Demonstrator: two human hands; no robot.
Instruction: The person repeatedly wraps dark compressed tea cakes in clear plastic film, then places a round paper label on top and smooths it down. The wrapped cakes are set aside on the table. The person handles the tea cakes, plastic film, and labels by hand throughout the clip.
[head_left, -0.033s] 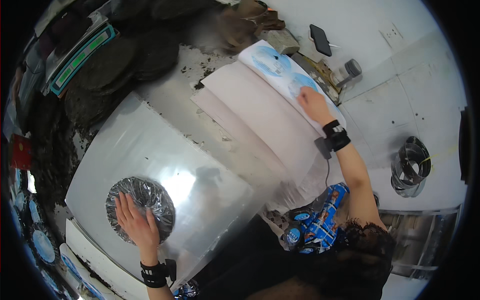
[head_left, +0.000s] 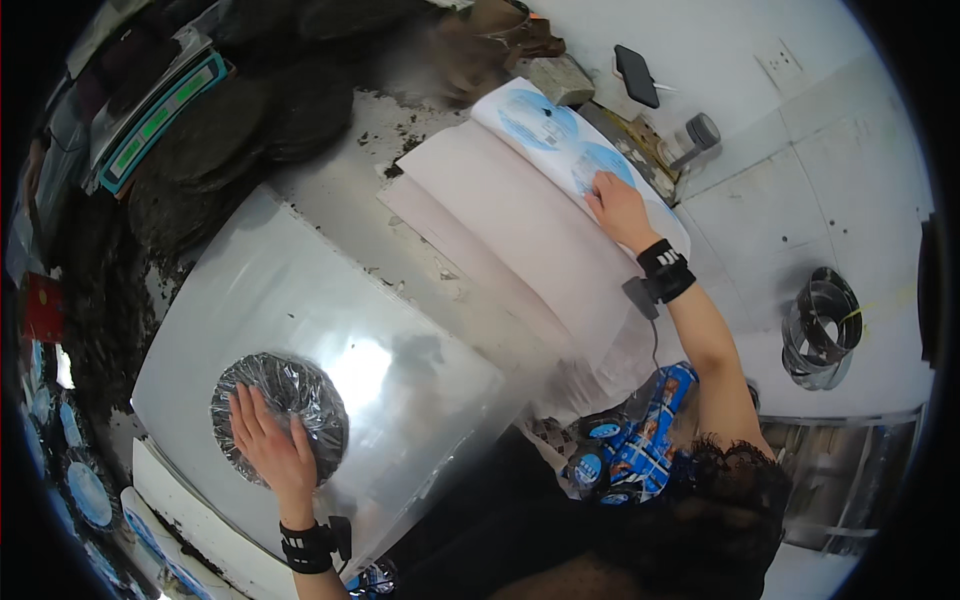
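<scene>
A round dark cake wrapped in shiny clear film [head_left: 325,400] lies on a stack of clear plastic sheets [head_left: 260,270]. My left hand [head_left: 270,440] rests flat on the wrapped cake, palm down, with its fingers out and thumb apart. Up and to the right, my right hand [head_left: 622,212] has its fingers bent and closed at the edge of a white sheet with round blue prints [head_left: 535,120]. This sheet tops a curled pile of pale paper [head_left: 490,210]. The fingertips are partly hidden, but they seem to pinch the sheet.
Dark round cakes [head_left: 210,130] are piled at the back left beside a teal-edged scale [head_left: 160,125]. A phone [head_left: 636,76], a grey-lidded jar [head_left: 695,135] and tape rolls [head_left: 825,325] are on the right. Blue-labelled packs [head_left: 640,440] sit near my right elbow.
The view has shifted very slightly. My right fingers look a little less tightly curled on the printed sheet; my left hand stays on the wrapped cake.
</scene>
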